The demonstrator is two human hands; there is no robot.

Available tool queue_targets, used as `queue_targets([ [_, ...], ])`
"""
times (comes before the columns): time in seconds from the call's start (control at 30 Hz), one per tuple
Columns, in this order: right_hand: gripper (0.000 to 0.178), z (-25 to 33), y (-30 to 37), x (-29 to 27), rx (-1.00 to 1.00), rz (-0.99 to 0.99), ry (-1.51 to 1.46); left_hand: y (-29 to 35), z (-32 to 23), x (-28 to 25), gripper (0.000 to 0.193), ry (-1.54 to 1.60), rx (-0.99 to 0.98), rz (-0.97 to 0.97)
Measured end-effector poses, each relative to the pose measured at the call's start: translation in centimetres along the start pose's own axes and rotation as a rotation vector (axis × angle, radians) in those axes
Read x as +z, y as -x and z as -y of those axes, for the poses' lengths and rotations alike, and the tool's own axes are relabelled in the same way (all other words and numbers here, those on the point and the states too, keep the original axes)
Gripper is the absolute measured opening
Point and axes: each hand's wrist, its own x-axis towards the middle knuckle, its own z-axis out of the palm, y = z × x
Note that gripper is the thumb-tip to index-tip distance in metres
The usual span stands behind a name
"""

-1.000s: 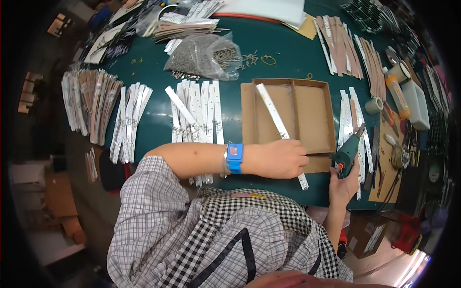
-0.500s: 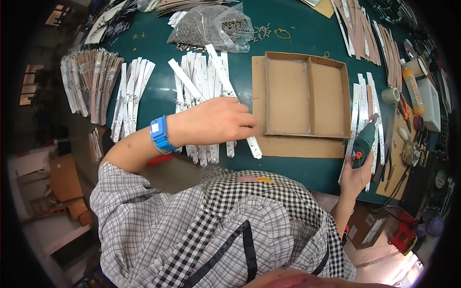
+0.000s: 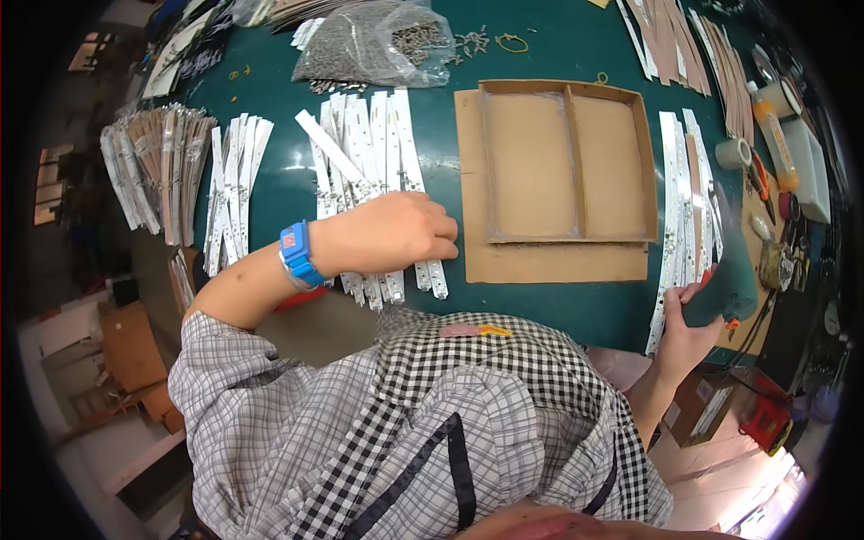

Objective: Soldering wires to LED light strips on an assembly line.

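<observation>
My left hand (image 3: 396, 232), a blue band on its wrist, lies over a fanned pile of white LED strips (image 3: 360, 135). Its fingers are curled down on the pile's rightmost strip (image 3: 408, 144), whose lower end sticks out below them; the fingertips are partly hidden. On the right, my right hand (image 3: 688, 337) is wrapped round a green hand-held power tool (image 3: 727, 288) with a red trigger and an orange end. The tool is smeared by motion and tilts with its narrow end away from me. Beside it lie more white strips (image 3: 670, 180).
A two-compartment cardboard tray (image 3: 569, 162) rests on a cardboard sheet (image 3: 472, 189) between my hands. Behind stands a plastic bag of small metal parts (image 3: 373, 45), some spilled. Bundled strips (image 3: 162, 171) lie left; a tape roll (image 3: 733, 154), pliers (image 3: 761, 184) and an orange bottle (image 3: 774, 144) are right.
My left hand has moved left, bringing the slanted strip in line with the pile. My right hand has swung the tool rightward and nearer to me. The whole view has shifted slightly.
</observation>
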Motion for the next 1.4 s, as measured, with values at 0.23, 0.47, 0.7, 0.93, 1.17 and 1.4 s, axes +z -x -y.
queue_targets([
  [0.23,0.070,2.3,0.6,2.8,-0.040,0.045,-0.204,-4.2,7.4,-1.5,0.012,-0.062,-0.365,-0.518],
  [0.47,0.067,3.0,2.7,6.4,0.207,0.196,-0.231,-8.6,16.8,-2.1,0.015,-0.187,-0.670,-0.643],
  [0.7,0.021,0.2,3.6,7.4,0.165,0.197,-0.131,-9.1,20.7,-1.0,0.020,-0.129,-0.713,-0.554],
  [0.93,0.049,0.6,2.3,8.2,0.092,0.203,0.035,-8.9,19.8,-2.4,0.018,0.032,-0.736,-0.481],
  [1.17,0.043,0.7,1.8,9.1,-0.072,0.098,0.027,-7.6,20.3,-2.7,0.018,-0.007,-0.697,-0.431],
  [1.4,0.037,-0.2,1.8,7.9,-0.110,0.080,-0.037,-7.2,21.3,-2.4,0.018,-0.034,-0.768,-0.399],
])
